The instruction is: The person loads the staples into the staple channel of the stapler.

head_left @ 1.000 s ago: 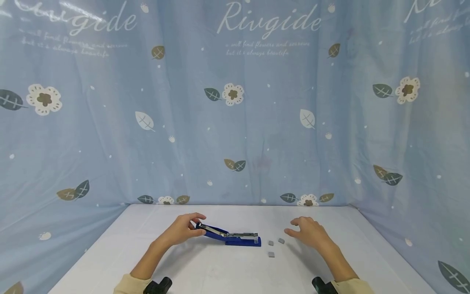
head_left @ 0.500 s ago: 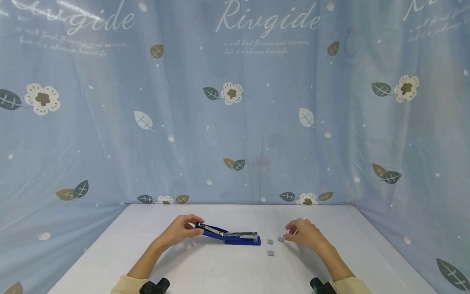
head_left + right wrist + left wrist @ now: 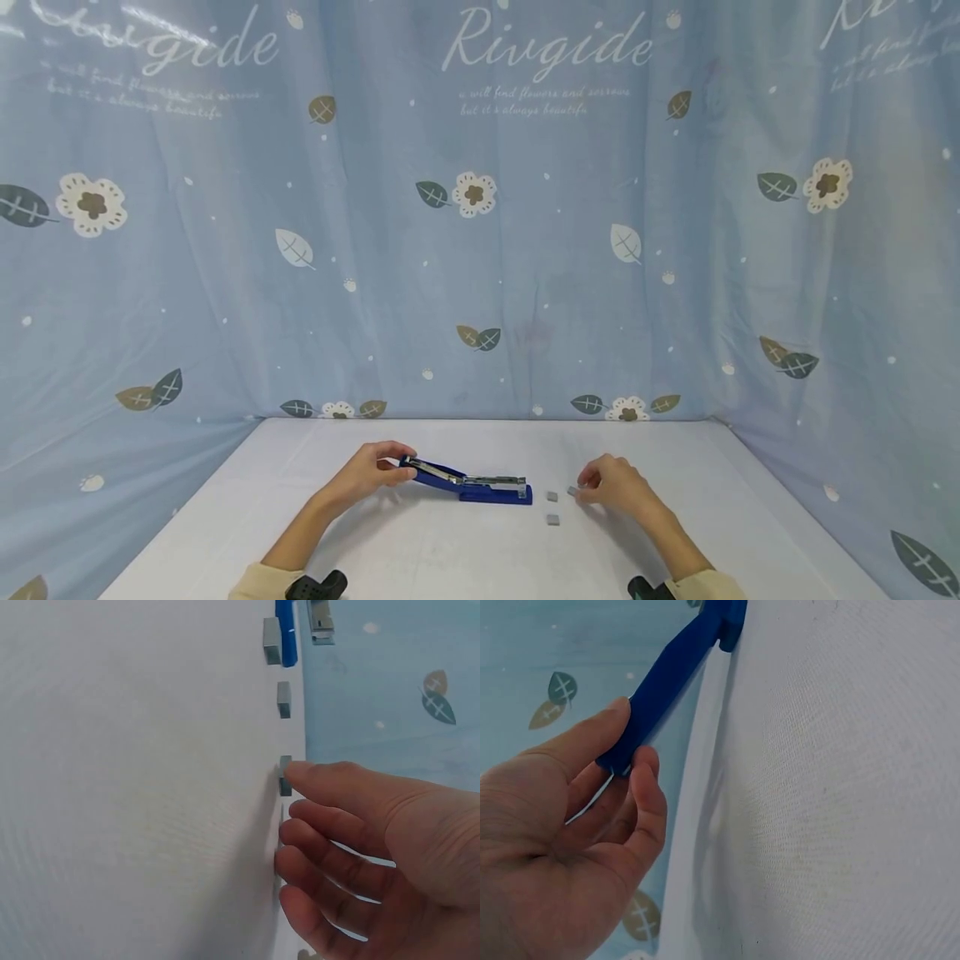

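Observation:
A blue stapler (image 3: 495, 493) stands on the white table with its top swung back to the left and its metal magazine exposed. My left hand (image 3: 371, 472) pinches the end of the raised top between thumb and fingers; the left wrist view shows the blue arm (image 3: 671, 679) in that grip. My right hand (image 3: 617, 485) is low at the rightmost of three small grey staple blocks (image 3: 572, 491). In the right wrist view the thumb overlaps that block (image 3: 286, 784), while the bent fingers lie just past its end.
Two other grey blocks, a back one (image 3: 552, 497) and a front one (image 3: 553, 520), lie between the stapler and my right hand. A blue patterned curtain (image 3: 480, 267) encloses the white table (image 3: 450, 558) at the back and sides.
My right hand has come down and left to the rightmost staple block, its thumb and fingers drawing closer together. The left hand and stapler stay put.

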The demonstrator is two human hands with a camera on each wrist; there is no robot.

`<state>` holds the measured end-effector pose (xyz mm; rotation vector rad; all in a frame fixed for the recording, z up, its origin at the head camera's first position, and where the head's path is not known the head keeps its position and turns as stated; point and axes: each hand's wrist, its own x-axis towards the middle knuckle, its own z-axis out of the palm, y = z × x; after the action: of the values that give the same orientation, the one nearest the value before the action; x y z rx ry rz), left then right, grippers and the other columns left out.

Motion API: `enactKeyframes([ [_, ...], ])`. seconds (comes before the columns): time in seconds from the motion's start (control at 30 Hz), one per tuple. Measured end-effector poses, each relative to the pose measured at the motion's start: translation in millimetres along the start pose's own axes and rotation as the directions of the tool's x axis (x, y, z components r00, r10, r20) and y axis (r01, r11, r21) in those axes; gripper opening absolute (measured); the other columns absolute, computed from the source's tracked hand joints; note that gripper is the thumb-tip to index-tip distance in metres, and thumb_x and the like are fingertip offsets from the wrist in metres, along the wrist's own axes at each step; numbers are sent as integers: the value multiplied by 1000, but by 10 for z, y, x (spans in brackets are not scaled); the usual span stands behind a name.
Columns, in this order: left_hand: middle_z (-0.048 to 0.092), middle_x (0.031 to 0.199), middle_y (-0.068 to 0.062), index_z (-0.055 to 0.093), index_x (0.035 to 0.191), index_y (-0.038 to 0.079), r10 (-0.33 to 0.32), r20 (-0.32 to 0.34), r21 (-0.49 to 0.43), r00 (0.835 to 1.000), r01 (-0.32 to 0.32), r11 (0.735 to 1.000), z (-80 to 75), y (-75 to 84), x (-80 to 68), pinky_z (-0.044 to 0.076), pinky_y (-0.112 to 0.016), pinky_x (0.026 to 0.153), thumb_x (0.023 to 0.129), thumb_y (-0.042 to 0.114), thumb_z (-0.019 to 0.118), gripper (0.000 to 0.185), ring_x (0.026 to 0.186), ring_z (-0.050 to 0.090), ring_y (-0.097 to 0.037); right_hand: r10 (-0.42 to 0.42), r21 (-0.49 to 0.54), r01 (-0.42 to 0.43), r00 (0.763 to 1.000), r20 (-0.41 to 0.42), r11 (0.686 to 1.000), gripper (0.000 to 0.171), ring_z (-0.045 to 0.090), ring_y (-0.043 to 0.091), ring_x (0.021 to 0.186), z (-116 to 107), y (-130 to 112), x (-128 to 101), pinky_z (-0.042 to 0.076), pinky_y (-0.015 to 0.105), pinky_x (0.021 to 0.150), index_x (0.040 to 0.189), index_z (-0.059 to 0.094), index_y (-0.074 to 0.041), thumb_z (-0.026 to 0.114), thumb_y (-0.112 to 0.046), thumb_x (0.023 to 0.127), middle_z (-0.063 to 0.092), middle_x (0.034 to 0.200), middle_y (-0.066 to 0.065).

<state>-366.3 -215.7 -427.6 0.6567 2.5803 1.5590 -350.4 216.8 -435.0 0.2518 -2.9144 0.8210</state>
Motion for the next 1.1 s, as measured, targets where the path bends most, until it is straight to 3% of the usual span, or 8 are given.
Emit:
enactKeyframes([
  [0.4, 65, 111, -13, 63, 122, 2, -61, 17, 10, 998, 61, 998, 7, -28, 40, 55, -28, 74, 88, 28, 74, 44, 89, 68, -17, 7, 33, -7, 1000, -4, 999, 11, 53, 12, 65, 15, -22, -41, 42, 25, 58, 81, 73, -12, 82, -14, 75, 63, 70, -4],
  [1.1, 65, 111, -13, 63, 122, 1, -60, 18, 0, 998, 60, 998, 4, -65, 25, 57, -32, 75, 88, 28, 74, 45, 89, 69, -19, 7, 17, -7, 1000, 2, 1000, 8, 51, 12, 61, 62, -3, -3, 42, 24, 55, 78, 72, -13, 81, -14, 77, 61, 68, -4],
])
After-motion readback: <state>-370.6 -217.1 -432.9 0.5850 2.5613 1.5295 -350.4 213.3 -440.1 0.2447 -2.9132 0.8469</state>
